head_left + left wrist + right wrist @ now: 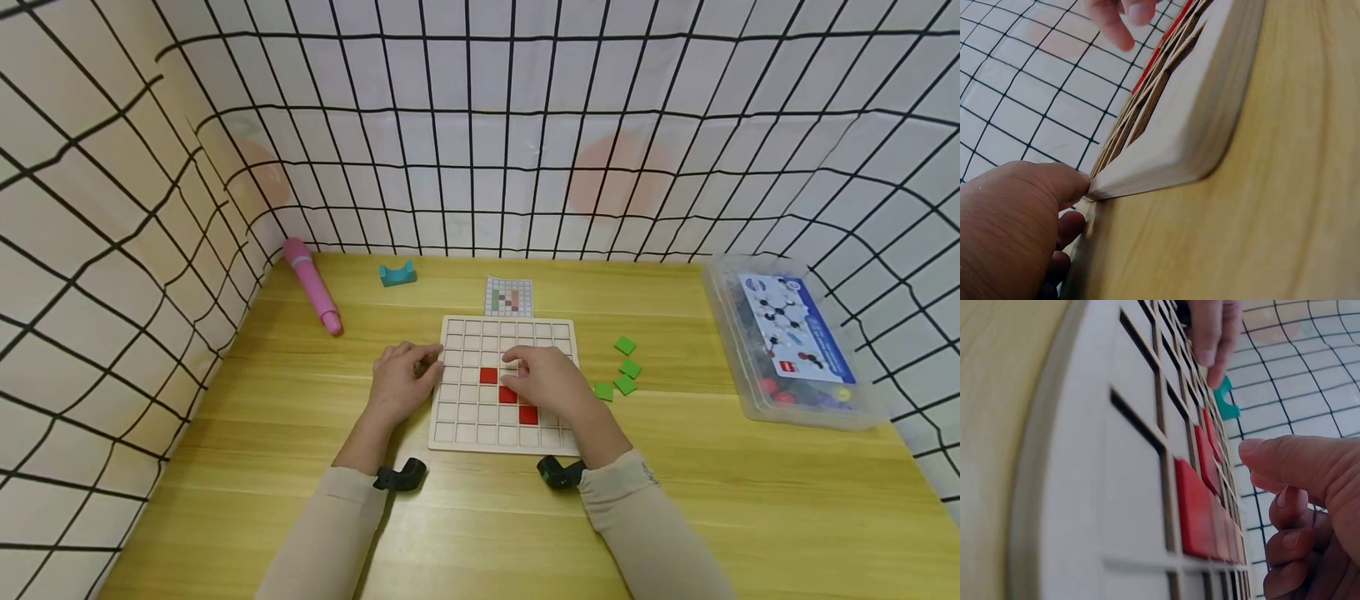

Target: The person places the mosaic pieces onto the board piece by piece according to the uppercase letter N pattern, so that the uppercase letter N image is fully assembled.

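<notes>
A pale wooden grid board [455, 433] lies flat on the table, with red square tiles [528, 414] set in a diagonal row in its cells. My left hand [400, 382] is at the board's left edge, where the thumb [1066, 182] touches the rim; its other fingers are bent below. Over the right half of the board hovers my right hand [551, 385], near the middle red tile [507, 396]. Its thumb [1291, 461] and index finger are apart in the head view, and I see nothing between them. The remaining fingers are loosely curled.
Several green square tiles [626, 345] lie right of the board. Behind it is a printed pattern card [508, 297]. A teal curved stand [397, 273] and a pink microphone-shaped object [313, 286] lie at the back left. A lidded plastic box [795, 333] sits at the right, by the black mesh [600, 179].
</notes>
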A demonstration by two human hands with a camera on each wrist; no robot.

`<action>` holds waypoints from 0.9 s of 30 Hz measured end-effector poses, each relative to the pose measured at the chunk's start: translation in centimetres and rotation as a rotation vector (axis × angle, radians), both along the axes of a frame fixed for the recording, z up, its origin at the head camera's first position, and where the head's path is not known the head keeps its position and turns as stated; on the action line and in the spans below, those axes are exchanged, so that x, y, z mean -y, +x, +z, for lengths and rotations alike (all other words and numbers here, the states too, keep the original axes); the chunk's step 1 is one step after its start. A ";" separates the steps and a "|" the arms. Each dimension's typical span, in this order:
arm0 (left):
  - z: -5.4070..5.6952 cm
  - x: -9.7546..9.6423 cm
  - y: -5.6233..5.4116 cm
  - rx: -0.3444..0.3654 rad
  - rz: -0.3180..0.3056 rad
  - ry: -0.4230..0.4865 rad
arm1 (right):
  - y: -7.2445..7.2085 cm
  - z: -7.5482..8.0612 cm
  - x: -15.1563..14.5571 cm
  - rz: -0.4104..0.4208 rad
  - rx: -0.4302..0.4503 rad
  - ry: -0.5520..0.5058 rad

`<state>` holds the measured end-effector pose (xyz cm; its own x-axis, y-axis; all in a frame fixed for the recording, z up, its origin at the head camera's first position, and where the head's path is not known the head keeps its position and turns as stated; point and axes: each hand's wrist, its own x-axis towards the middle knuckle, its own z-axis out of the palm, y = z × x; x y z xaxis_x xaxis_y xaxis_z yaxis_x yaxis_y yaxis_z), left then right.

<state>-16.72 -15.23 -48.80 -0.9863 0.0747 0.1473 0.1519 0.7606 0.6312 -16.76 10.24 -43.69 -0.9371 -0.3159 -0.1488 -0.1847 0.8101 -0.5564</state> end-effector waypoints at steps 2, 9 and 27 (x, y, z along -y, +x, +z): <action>0.0 0.0 0.0 -0.002 0.001 0.000 | 0.1 0.1 -0.7 -0.007 -0.013 -0.021; -0.1 0.1 -0.1 0.009 0.007 -0.005 | 0.7 0.6 -3.1 -0.067 -0.003 -0.039; 0.1 0.0 0.0 0.011 0.004 0.006 | 1.7 0.8 -10.0 -0.072 0.080 -0.033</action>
<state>-16.67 -15.23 -48.69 -0.9882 0.0700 0.1364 0.1416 0.7575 0.6373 -15.02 20.20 -42.89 -0.9432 -0.2538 -0.2143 -0.0804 0.8005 -0.5939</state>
